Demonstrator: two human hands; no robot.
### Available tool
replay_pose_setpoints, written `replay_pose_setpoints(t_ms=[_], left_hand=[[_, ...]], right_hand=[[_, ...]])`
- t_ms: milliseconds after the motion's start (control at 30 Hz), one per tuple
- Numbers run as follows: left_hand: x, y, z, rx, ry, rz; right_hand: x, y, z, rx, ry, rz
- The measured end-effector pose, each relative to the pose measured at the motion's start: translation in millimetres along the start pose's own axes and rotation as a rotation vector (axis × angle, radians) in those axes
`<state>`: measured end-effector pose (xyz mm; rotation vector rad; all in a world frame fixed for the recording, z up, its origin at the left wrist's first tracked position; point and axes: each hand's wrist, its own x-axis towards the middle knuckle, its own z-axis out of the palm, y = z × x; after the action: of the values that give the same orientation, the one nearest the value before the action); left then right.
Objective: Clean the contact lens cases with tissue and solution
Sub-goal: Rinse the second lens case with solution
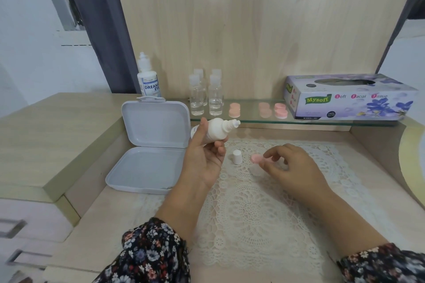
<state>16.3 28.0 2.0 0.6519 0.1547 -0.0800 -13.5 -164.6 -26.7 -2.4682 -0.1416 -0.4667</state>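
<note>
My left hand (203, 158) grips a white solution bottle (216, 130), tilted on its side with the uncapped nozzle pointing right. Its white cap (236, 156) stands on the lace mat (259, 209) just below the bottle. To the right, my right hand (291, 165) pinches a small pink lens case piece (255, 158) just above the mat. A pale, blurred piece (257, 170) lies under that hand. Several more pink lens cases (234, 110) sit on the glass shelf (322, 120).
An open white plastic box (147, 167) lies left of the mat. On the shelf stand several clear small bottles (207, 96), a second solution bottle (148, 78) and a purple tissue box (349, 96) at the right. A raised desk block (46, 135) lies at the left.
</note>
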Motion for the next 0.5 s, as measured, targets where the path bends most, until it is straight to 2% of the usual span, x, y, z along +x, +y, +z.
replay_pose_setpoints(t_ms=[167,500], left_hand=[[-1.4,-0.5,0.3,-0.001,-0.014,-0.017],[0.8,-1.3,-1.7,-0.015,-0.01,-0.044]], right_hand=[[5.8,-9.7,7.2,-0.035,0.05,-0.051],[33.9,-42.9,38.0,-0.349,-0.085,-0.044]])
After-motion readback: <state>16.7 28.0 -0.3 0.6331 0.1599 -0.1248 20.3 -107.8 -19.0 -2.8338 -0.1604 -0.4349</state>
